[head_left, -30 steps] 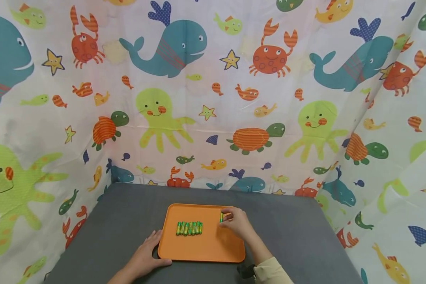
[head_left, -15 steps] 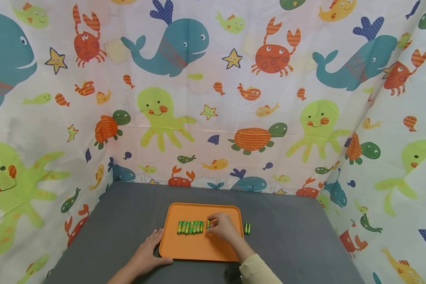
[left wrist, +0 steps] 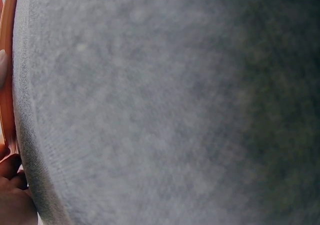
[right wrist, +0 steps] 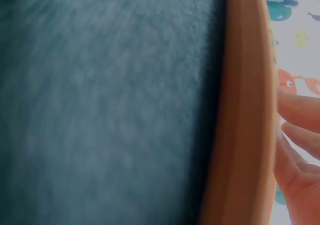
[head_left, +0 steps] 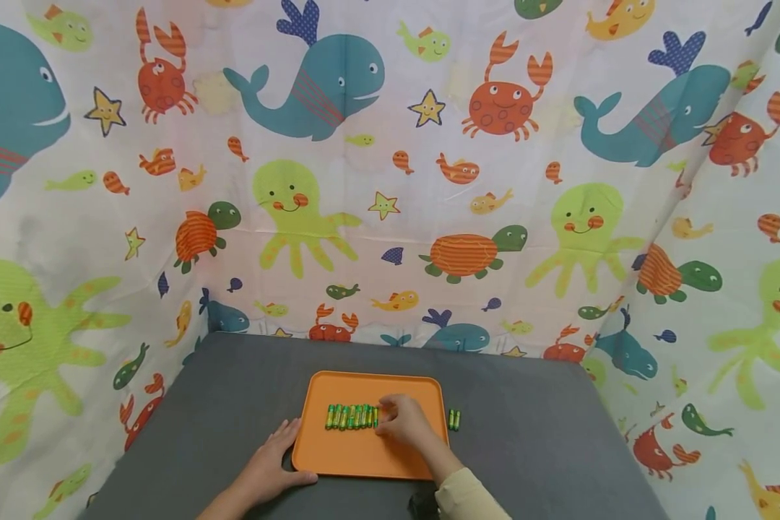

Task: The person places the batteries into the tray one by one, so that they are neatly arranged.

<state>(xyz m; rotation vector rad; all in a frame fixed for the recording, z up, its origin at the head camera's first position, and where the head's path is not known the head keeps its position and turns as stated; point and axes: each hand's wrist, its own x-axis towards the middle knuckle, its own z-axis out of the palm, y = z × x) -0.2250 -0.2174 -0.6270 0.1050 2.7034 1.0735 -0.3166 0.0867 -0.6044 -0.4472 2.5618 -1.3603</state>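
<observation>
Small green-and-yellow batteries (head_left: 351, 417) stand side by side in a row on an orange tray (head_left: 338, 458) in the head view. At the right end of that row, my right hand (head_left: 406, 420) pinches one more battery (head_left: 375, 415), partly covered by the fingers. The right wrist view has the same hand (right wrist: 302, 155) beyond the tray's wall (right wrist: 245, 105), with the battery hidden. My left hand (head_left: 269, 462) rests at the tray's front left corner, fingers along the left rim and thumb by the front edge.
Two more batteries (head_left: 453, 419) lie on the grey table (head_left: 526, 426) just right of the tray. A curtain (head_left: 390, 238) printed with sea animals encloses the back and sides. A dark object (head_left: 422, 504) sits by the right sleeve (head_left: 469, 495).
My right hand has carried a battery leftward across the tray to the row's right end. The two batteries beside the tray have come into sight. My left hand has stayed at the corner.
</observation>
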